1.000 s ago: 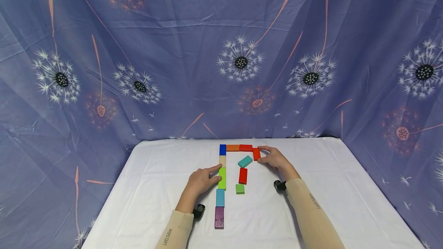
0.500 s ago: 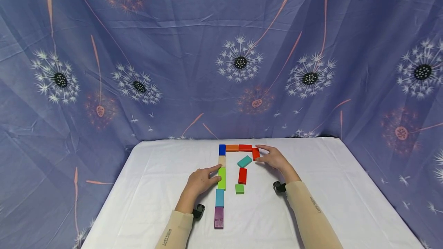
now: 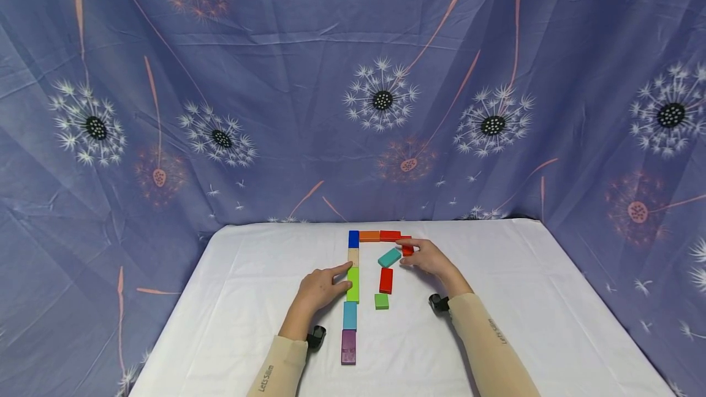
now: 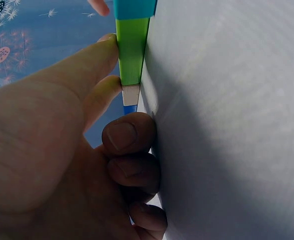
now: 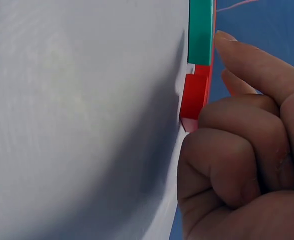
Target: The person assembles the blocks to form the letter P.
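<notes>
My left hand (image 3: 317,290) touches the left column: its index fingertip is on the beige block (image 3: 353,255), its thumb against the light green block (image 3: 353,287). In the left wrist view its other fingers (image 4: 129,135) are curled beside the cloth. My right hand (image 3: 432,259) hovers between the red corner block (image 3: 407,250), partly hidden under it, and the slanted teal block (image 3: 389,257). Its thumb and index finger are spread beside the teal block, pinching nothing; the other fingers are curled in the right wrist view, near the red block (image 5: 194,95).
The column also has a blue block (image 3: 353,239), a light blue block (image 3: 350,315) and a purple block (image 3: 349,348). Orange (image 3: 369,236) and red (image 3: 390,236) blocks form the back row. Inside lie a red block (image 3: 386,280) and a green block (image 3: 382,301).
My right hand has let go of the red corner block and moved left toward the teal block. My left hand has stayed where it was.
</notes>
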A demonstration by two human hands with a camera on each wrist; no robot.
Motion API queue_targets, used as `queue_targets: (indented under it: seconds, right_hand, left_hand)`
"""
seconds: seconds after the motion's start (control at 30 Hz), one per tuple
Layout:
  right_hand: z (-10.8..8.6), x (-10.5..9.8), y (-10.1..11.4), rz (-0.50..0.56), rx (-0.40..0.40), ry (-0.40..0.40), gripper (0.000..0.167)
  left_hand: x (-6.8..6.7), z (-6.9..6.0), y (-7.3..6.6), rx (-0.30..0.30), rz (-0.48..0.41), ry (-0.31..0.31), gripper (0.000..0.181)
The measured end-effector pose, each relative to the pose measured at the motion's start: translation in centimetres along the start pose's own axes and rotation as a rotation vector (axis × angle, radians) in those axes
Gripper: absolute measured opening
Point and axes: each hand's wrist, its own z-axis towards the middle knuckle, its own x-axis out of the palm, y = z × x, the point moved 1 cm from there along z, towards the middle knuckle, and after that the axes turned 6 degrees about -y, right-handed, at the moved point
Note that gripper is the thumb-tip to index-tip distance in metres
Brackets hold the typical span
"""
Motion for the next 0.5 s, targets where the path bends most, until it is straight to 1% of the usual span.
queue_targets:
  seconds: [0.13, 0.5]
  right_hand:
    - [-0.09, 0.48, 0.12, 0.008, 0.009, 0.023, 0.056]
    - [-0.08, 0.96, -0.13, -0.041, 0.005, 0.028, 0.055]
  left_hand:
    - [-0.06, -0.05, -0.07, 0.0, 0.011, -0.001, 0.055]
    - [-0.14, -0.08, -0.03, 0.006, 0.001, 0.004, 0.056]
